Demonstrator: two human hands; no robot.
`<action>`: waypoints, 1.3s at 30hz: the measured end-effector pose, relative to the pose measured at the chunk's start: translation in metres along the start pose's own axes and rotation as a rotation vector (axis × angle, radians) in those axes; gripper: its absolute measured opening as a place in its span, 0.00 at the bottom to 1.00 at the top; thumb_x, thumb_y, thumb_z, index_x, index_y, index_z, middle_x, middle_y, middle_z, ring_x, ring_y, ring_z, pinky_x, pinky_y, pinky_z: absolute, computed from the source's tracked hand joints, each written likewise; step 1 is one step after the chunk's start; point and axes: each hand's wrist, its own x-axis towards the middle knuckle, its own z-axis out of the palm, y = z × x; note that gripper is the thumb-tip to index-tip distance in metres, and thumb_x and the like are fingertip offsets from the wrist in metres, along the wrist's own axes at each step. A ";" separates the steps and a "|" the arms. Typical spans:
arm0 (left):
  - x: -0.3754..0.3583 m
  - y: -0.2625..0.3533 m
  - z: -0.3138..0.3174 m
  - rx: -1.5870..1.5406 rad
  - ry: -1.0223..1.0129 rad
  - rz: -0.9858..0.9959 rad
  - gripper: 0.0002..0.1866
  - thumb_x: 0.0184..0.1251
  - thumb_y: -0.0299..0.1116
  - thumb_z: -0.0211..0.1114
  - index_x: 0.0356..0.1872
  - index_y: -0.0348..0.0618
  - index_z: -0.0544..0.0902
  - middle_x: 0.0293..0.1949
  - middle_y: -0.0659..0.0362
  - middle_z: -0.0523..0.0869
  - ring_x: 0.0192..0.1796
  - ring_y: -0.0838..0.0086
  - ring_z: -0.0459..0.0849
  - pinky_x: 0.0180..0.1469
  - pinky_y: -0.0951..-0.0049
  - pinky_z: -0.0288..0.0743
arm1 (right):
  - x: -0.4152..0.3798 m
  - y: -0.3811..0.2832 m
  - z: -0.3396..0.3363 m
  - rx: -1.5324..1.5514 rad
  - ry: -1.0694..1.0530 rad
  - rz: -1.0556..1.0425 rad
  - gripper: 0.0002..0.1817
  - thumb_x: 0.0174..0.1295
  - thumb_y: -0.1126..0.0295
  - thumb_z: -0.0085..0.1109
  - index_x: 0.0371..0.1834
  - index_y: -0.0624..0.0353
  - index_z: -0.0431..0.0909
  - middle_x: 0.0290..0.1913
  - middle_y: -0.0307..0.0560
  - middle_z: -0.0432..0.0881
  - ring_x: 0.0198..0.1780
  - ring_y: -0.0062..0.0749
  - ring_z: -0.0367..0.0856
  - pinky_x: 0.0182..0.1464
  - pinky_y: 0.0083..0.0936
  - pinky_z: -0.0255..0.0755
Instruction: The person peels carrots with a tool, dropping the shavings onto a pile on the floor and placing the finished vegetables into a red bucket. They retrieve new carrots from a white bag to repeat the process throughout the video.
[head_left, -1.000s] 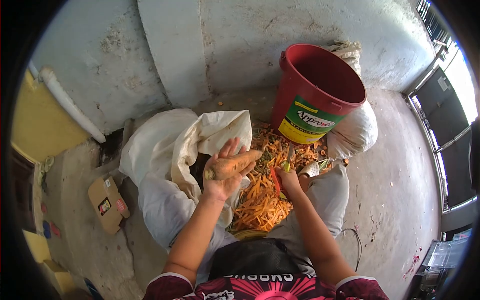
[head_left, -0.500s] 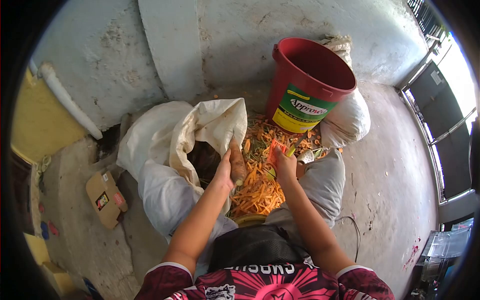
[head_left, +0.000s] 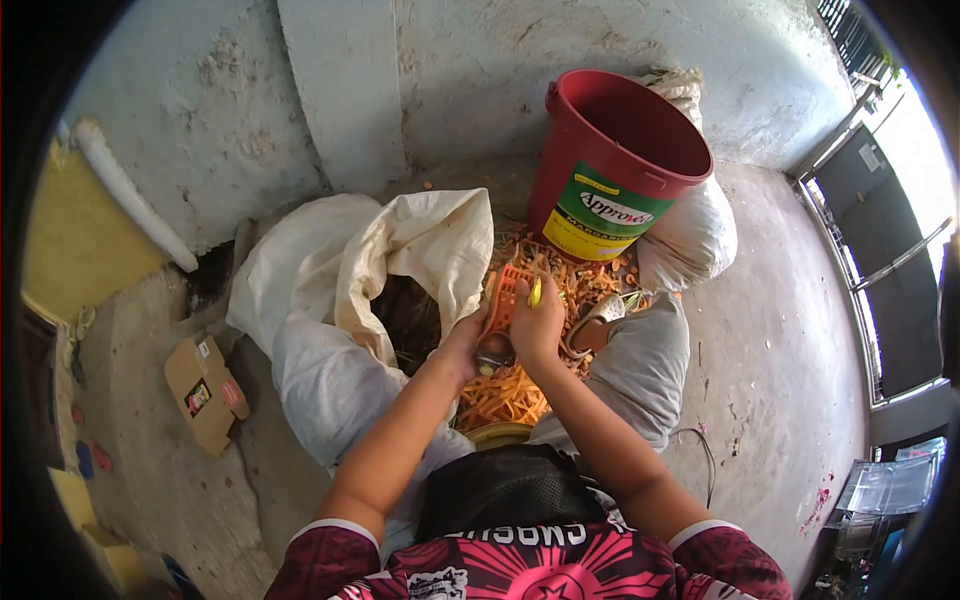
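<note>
Left of centre in the frame, holds the carrot (head_left: 494, 348) against the left hand (head_left: 463, 342), nearer to it than to the right. Between both hands, points its long axis roughly up the frame, upper part hidden behind the orange peeler (head_left: 508, 289). Just to the right, grips that peeler in the right hand (head_left: 540, 322), with a yellow handle (head_left: 535, 292) also within the fingers.

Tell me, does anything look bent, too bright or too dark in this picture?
Head view: the gate bows as in a fisheye shot, corners black; daylight beyond it is blown out white; the sack's inside is deep in shadow, yet the bucket's label shows its big word clearly.
</note>
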 end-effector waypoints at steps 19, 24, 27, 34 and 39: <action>-0.003 0.015 0.007 0.076 0.105 -0.060 0.18 0.63 0.43 0.48 0.44 0.38 0.72 0.34 0.56 0.80 0.30 0.71 0.80 0.33 0.72 0.77 | 0.082 0.032 -0.005 0.310 0.187 0.063 0.11 0.60 0.67 0.46 0.39 0.64 0.68 0.33 0.49 0.74 0.34 0.34 0.72 0.39 0.25 0.65; 0.006 0.016 0.004 0.040 0.059 -0.049 0.16 0.62 0.41 0.50 0.43 0.39 0.73 0.32 0.55 0.80 0.28 0.70 0.80 0.30 0.73 0.76 | 0.051 0.052 0.002 0.244 0.133 0.028 0.10 0.60 0.68 0.45 0.39 0.63 0.69 0.30 0.48 0.74 0.31 0.31 0.72 0.37 0.25 0.65; 0.009 0.016 0.002 0.032 -0.006 -0.008 0.17 0.63 0.43 0.47 0.42 0.39 0.73 0.29 0.55 0.79 0.27 0.70 0.80 0.27 0.76 0.76 | 0.030 0.031 0.004 0.431 0.036 0.166 0.10 0.60 0.69 0.45 0.39 0.63 0.69 0.29 0.46 0.73 0.30 0.28 0.71 0.34 0.23 0.66; -0.002 0.015 0.019 0.063 0.131 -0.070 0.18 0.64 0.47 0.42 0.34 0.45 0.75 0.21 0.60 0.78 0.19 0.75 0.77 0.17 0.79 0.71 | 0.016 0.012 0.008 0.360 -0.007 0.165 0.10 0.60 0.69 0.46 0.39 0.64 0.69 0.27 0.44 0.74 0.28 0.25 0.71 0.32 0.21 0.65; -0.003 0.017 0.019 0.191 0.174 -0.056 0.18 0.64 0.47 0.42 0.36 0.45 0.76 0.24 0.59 0.80 0.20 0.76 0.78 0.18 0.79 0.70 | 0.008 0.009 0.007 0.216 0.025 0.025 0.11 0.59 0.69 0.46 0.41 0.64 0.68 0.29 0.53 0.77 0.31 0.38 0.76 0.33 0.28 0.67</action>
